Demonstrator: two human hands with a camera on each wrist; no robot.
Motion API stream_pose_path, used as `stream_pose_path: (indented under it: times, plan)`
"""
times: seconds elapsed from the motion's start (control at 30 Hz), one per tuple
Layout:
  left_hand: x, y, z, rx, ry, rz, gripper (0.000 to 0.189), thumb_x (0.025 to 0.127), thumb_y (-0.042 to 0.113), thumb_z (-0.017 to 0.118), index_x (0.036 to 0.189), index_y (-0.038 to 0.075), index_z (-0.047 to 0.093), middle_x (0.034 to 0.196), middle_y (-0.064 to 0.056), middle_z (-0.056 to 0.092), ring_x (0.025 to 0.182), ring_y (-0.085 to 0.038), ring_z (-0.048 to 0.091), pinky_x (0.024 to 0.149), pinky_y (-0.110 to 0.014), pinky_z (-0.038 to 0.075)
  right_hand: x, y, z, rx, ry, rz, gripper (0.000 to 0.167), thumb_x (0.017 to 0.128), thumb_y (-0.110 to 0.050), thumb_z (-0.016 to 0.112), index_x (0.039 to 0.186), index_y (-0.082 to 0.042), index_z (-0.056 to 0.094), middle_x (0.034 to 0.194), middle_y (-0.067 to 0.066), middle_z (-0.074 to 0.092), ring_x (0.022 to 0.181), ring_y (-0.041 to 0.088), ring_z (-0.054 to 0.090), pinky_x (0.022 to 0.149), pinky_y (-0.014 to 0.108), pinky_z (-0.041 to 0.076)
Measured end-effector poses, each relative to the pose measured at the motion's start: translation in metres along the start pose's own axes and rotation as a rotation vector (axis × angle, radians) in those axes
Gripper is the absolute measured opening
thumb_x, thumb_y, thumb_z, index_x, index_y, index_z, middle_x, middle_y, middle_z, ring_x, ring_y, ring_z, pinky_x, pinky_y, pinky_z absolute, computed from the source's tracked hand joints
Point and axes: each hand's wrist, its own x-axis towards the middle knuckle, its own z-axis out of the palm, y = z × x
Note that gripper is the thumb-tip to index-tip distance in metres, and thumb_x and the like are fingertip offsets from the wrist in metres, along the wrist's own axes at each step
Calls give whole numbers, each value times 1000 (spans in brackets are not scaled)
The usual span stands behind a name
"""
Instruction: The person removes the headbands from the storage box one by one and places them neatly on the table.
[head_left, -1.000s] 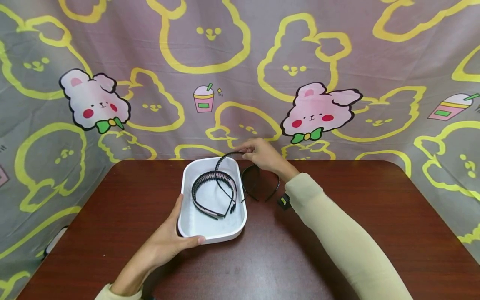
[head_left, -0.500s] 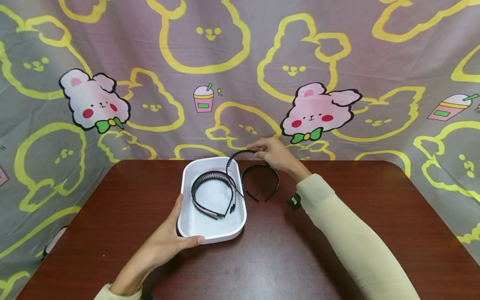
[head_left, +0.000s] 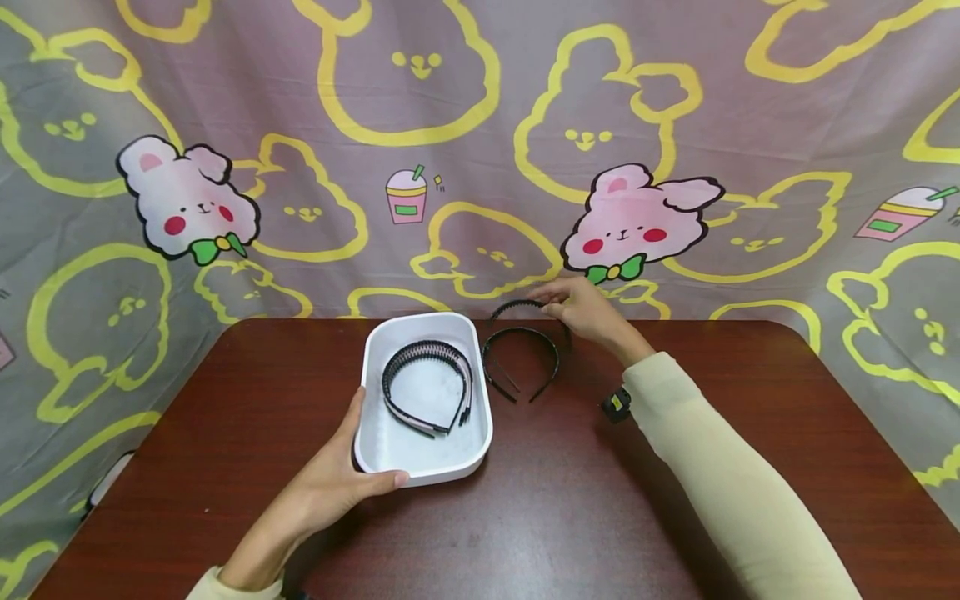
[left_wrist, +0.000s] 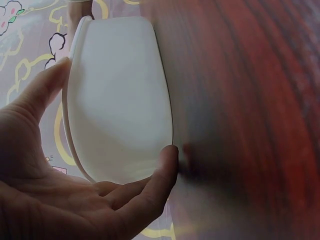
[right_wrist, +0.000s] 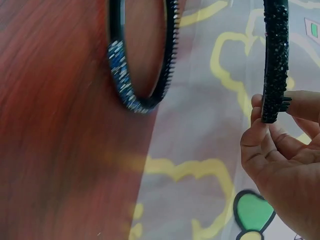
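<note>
My left hand (head_left: 330, 483) grips a white plastic tray (head_left: 486, 450) at its near left corner. In the left wrist view, thumb and fingers wrap round the tray's outer wall. Several black toothed headbands (head_left: 388, 387) lie nested inside, with a pinkish one among them. Beyond the tray's right side, my right hand (head_left: 585, 312) pinches a thin black headband (head_left: 513, 303) near its crown; in the right wrist view its surface is dark and glittery. Just below this, another black headband (head_left: 557, 358) lies on the table beside the tray. Blue and silver sparkle covers part of that headband (right_wrist: 120, 75) close up.
The reddish-brown wooden table (head_left: 675, 508) ends at a far edge against a cartoon-printed cloth (head_left: 465, 150). A small black device (head_left: 617, 404) hangs at the right wrist. Something white (head_left: 112, 483) shows past the table's left edge.
My right hand has moved right with the pinched headband, from over the tray to beyond the headband on the table. The left hand and tray stay in place.
</note>
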Motion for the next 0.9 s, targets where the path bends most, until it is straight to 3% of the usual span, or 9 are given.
stream_pose_path:
  times: [0.23,0.43,0.67,0.9]
  plan:
    - [0,2,-1,14,-2,-43,138,78,30,93,169,13,-9,175,-20,11,157,-39,24,125,-59,19,-9,18,-9,5,-15,75,32,103,-3,58,132,-5,72,134,21,67,118,36,66,95,47,54]
    - [0,2,-2,1,-2,-43,138,77,31,93,169,14,-9,175,-20,12,156,-39,25,125,-59,18,-17,30,-15,-22,-12,69,31,103,-2,58,130,-1,72,131,23,66,114,37,63,92,43,52]
    - [0,1,-2,2,1,-38,138,77,31,93,169,14,-9,175,-20,12,155,-40,26,125,-59,19,-24,47,-21,-29,-20,87,31,104,0,57,131,1,71,150,23,56,126,38,59,98,43,50]
    - [0,0,-2,-3,8,-22,137,77,31,93,169,14,-7,175,-20,15,153,-40,30,124,-59,22,-33,60,-28,-52,-23,120,32,105,0,55,134,0,70,145,25,59,127,40,58,95,43,51]
